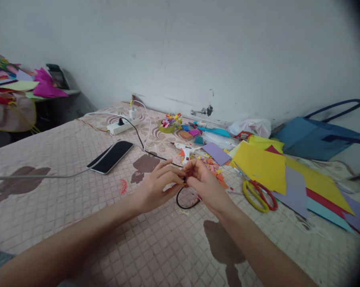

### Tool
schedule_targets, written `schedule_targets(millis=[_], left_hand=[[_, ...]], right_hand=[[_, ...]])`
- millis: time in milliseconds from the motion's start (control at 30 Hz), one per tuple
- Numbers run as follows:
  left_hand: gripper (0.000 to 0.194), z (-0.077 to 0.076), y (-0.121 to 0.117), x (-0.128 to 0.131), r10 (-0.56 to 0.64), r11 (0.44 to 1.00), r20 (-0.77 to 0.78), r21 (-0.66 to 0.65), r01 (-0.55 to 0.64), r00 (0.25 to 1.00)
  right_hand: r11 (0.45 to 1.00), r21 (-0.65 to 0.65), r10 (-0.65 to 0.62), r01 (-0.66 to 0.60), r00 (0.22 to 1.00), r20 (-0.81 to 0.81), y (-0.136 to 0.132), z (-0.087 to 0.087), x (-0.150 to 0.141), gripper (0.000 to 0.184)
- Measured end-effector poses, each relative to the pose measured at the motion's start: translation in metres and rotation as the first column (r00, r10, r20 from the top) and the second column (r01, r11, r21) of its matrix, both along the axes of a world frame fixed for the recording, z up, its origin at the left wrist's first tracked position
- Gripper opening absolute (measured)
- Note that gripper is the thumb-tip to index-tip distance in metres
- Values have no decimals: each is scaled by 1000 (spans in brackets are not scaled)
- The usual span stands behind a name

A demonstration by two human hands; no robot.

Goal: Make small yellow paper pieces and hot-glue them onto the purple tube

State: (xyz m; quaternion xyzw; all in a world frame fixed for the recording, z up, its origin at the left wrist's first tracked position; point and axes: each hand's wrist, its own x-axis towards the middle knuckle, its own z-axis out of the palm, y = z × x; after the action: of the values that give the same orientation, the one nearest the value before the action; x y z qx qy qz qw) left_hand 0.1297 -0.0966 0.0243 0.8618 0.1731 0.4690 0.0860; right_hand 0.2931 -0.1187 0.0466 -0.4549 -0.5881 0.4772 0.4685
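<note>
My left hand and my right hand meet above the middle of the bed or padded cloth surface. The fingertips of both are drawn together around something small and dark, mostly hidden by the fingers. Just below them a loop of black cord lies on the cloth; I cannot tell whether it joins what I hold. Behind my fingers rests a white glue gun, lying among orange and yellow paper scraps. Scissors with yellow and red handles lie right of my right hand.
A phone with a grey cable across it lies at left, near a white power strip. Coloured sheets and a blue bag lie at right. A green tape roll holding small paper pieces stands near the wall.
</note>
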Motion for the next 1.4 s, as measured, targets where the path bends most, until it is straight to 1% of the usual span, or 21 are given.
schedule_targets(millis=[67, 133, 200, 267, 333, 367, 433, 500, 567, 633, 733, 800, 967, 1133, 1400], left_hand=[[11, -1, 1, 0, 5, 999, -44, 49, -3, 999], [11, -1, 2, -1, 21, 998, -32, 52, -19, 999], [11, 0, 3, -1, 30, 999, 10, 12, -30, 999], [11, 0, 3, -1, 26, 998, 56, -54, -23, 998], [9, 1, 3, -1, 32, 989, 102, -146, -17, 994], [8, 1, 2, -1, 44, 979, 125, -203, -18, 991], [5, 1, 3, -1, 74, 946, 168, -324, -16, 983], [3, 0, 3, -2, 91, 905, 200, -426, 3, 976], [2, -1, 4, -2, 97, 871, 223, -491, 26, 970], [3, -1, 4, -2, 111, 849, 232, -527, 29, 966], [3, 0, 4, -2, 129, 838, 233, -545, 19, 964], [2, 0, 3, -2, 132, 840, 231, -542, 15, 964], [2, 0, 2, -1, 128, 853, 227, -521, 10, 966], [3, -1, 2, -1, 131, 866, 225, -500, -1, 965], [2, 0, 2, -1, 102, 876, 206, -481, 10, 973]], right_hand=[[1000, -20, 3, -4, 1000, -30, -1, -1, -1, 21], [999, -47, 6, -11, 995, -99, -1, -1, -2, 21], [997, -74, 4, -18, 983, -186, 1, -2, -2, 20], [995, -100, -17, -8, 969, -248, 3, -3, -1, 17], [996, -83, -65, 46, 966, -251, 5, -4, 1, 11], [995, -44, -101, 94, 970, -223, 5, -5, 2, 9], [974, 110, -184, 198, 975, -123, 5, -6, 4, 7], [918, 314, -252, 242, 968, -8, 3, -5, 6, 8], [853, 481, -281, 204, 955, 93, -1, -3, 7, 9], [795, 592, -295, 134, 938, 184, -5, -1, 6, 11], [725, 687, -324, 52, 905, 274, -7, 1, 4, 16], [699, 715, -341, 33, 893, 293, -6, 1, 3, 17], [673, 739, -366, 14, 875, 317, -2, -2, 1, 18], [653, 757, -362, -24, 868, 339, -1, -3, 1, 17], [608, 781, -334, -143, 846, 415, 5, -5, 6, 18]])
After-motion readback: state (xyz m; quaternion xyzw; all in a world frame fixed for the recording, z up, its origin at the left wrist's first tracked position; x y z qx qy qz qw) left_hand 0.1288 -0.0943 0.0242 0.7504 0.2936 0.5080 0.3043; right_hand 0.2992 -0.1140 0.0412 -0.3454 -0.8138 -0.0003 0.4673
